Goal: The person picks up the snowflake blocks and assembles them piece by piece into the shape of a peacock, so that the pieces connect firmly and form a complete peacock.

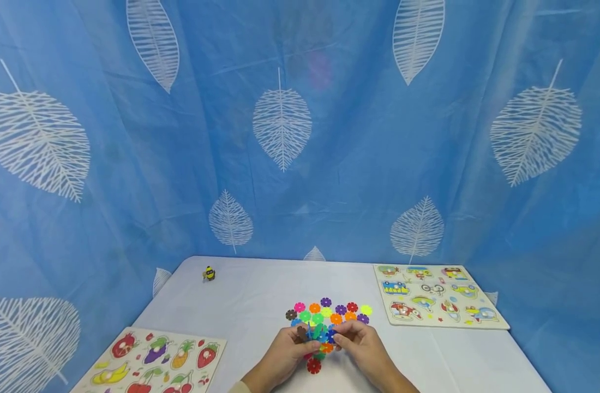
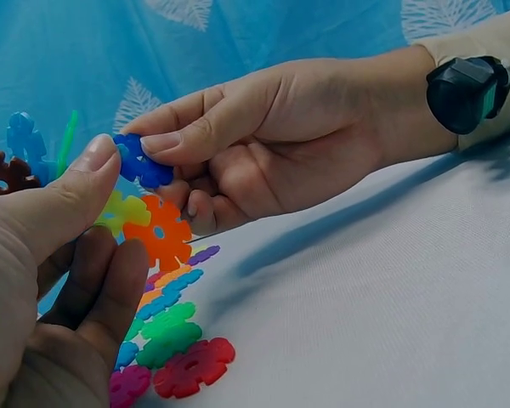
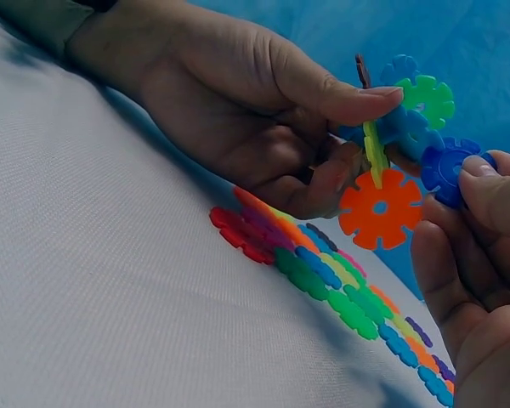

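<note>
Above the table my left hand (image 1: 284,352) grips a cluster of interlocking snowflake discs between thumb and fingers. In the right wrist view the cluster shows an orange disc (image 3: 381,209), a yellow disc seen edge-on (image 3: 374,154), a green disc (image 3: 428,101) and light blue ones; a brown disc (image 2: 3,173) also shows in the left wrist view. My right hand (image 1: 367,349) pinches a dark blue disc (image 3: 446,172) by its edge, right against the cluster's light blue disc. Whether their slots are joined I cannot tell.
Loose discs in many colours lie flat beneath and beyond the hands, among them a red one (image 1: 313,366). A fruit puzzle board (image 1: 216,349) lies at front left, a vehicle puzzle board (image 1: 393,321) at back right. A small yellow-and-black figure (image 1: 209,273) stands at back left.
</note>
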The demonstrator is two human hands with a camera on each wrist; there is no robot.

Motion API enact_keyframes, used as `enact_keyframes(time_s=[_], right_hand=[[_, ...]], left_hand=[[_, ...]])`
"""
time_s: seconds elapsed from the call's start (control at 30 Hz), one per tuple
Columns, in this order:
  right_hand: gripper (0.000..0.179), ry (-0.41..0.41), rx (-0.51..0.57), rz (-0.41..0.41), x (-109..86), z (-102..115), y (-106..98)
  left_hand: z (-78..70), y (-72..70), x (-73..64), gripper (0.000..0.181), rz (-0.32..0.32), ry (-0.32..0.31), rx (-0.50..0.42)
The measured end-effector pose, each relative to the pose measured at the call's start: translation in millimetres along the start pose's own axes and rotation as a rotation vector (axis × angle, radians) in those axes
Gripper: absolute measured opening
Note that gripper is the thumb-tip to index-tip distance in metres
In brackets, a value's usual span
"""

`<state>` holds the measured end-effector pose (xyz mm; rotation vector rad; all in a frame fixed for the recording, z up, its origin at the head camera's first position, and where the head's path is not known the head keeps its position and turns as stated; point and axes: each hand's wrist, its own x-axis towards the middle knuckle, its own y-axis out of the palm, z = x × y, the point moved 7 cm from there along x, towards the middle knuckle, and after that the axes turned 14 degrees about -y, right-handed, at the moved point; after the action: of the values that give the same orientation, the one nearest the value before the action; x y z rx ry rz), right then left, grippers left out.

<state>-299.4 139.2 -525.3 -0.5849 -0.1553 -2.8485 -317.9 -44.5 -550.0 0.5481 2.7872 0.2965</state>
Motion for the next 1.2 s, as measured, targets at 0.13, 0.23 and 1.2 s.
enact_keyframes(time_s=[0.13, 0.23, 1.2], right_hand=[[0.020, 0.012, -0.013, 0.002, -1.7, -2, 1], [0.019, 0.019, -0.024, 0.010, -3.4, -2, 2], [0.022, -0.178, -0.456, -0.134, 3.2, 5, -6]], left_hand=[[3.1, -1.1, -0.6, 0.013, -0.009, -0.008, 0.009], [4.6, -1.8, -2.4, 0.016, -0.023, -0.001, 0.035], [-5.1, -11.9, 1.3, 0.023, -0.249, 0.028, 0.126]])
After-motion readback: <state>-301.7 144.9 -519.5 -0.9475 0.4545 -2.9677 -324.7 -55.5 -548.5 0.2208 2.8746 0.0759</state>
